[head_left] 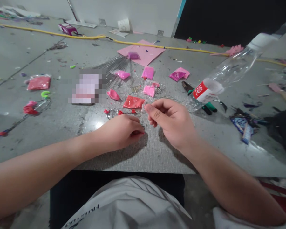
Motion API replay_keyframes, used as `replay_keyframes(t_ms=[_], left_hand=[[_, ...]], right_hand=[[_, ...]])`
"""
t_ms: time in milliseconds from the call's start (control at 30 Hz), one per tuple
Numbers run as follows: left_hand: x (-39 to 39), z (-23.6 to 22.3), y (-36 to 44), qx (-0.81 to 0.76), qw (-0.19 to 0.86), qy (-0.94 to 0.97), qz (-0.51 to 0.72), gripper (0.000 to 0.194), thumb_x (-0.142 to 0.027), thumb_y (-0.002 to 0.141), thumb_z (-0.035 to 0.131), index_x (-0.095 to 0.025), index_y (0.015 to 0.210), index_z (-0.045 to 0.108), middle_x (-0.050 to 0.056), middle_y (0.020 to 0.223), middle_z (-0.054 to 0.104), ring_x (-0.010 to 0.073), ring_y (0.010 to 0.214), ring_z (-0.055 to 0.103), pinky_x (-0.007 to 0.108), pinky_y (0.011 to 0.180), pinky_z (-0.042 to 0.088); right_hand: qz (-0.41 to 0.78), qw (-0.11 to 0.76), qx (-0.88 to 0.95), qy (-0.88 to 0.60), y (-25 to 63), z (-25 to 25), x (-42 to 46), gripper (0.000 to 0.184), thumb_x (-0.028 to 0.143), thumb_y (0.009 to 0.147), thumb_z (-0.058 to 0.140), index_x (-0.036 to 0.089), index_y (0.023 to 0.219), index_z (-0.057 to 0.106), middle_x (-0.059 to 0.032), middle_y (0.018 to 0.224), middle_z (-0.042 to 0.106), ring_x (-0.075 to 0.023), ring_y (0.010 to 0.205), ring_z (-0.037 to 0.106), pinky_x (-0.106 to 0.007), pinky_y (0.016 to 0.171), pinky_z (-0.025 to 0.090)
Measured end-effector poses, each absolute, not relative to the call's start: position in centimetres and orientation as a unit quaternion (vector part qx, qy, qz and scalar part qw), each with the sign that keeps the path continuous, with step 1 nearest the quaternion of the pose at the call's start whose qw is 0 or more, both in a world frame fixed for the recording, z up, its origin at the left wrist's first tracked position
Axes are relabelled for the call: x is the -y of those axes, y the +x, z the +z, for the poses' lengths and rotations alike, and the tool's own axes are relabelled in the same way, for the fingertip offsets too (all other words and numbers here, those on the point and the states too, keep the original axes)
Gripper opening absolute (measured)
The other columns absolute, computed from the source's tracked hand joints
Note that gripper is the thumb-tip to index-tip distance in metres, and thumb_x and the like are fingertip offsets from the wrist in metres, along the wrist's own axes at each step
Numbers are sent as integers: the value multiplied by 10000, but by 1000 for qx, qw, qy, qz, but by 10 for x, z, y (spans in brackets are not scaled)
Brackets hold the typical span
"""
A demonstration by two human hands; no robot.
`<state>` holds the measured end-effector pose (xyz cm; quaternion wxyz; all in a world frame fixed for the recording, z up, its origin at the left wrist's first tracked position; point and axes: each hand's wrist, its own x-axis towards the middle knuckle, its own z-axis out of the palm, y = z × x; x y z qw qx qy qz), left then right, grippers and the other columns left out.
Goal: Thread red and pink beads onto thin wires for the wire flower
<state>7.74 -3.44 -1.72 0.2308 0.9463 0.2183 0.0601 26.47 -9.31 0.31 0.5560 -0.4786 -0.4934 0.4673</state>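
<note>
My left hand (121, 132) is closed low over the near part of the table, a tiny pinkish-red bit of what looks like soft clay (143, 133) showing at its fingertips. To its right, my right hand (175, 122) has thumb and forefinger pinched together beside the clear edge of a red clay packet (133, 102). Whether the fingers grip that plastic is unclear. Just beyond my left hand lies a bent wire frame (113, 113) with small red clay pieces on it. A pink clay lump (113, 94) and a pink clay packet (149, 90) lie farther back.
A clear plastic bottle (233, 68) leans over green-handled pliers (208, 106) on the right. Left of centre are a blurred-out flat object (85, 87) and a wire piece with red clay (30, 108). Thin wires (116, 65) fan out near pink paper (152, 52); a yellow cable (143, 43) crosses behind.
</note>
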Motion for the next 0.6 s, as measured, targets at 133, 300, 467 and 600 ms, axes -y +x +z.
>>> replay_keyframes(t_ms=[133,300,467,600], left_hand=[[25,-7,73,-164,299,928,151,162,-172,898,668,-194,944,822,46,808,735,145,687,642,258,648,466],[17,15,63,-192,429,825,314,70,-200,814,833,-220,881,833,32,742,737,112,613,599,233,560,440],[21,14,62,-181,632,661,363,66,-193,793,872,-221,844,840,21,722,703,107,657,590,227,602,478],[30,5,67,-185,726,567,343,62,-190,807,866,-225,853,844,4,703,658,80,613,565,203,563,454]], right_hand=[[459,580,487,-465,268,1,93,369,530,934,724,204,767,682,23,663,632,-91,589,566,-244,559,479],[416,663,470,-408,266,1,97,317,477,1006,645,222,830,710,14,664,613,-112,595,557,-267,553,454],[447,638,531,-333,259,-2,113,330,404,1066,545,213,896,755,-20,744,637,-137,687,591,-300,622,457],[462,588,604,-275,259,-7,118,326,380,1079,513,193,976,759,-24,765,643,-141,704,593,-317,658,456]])
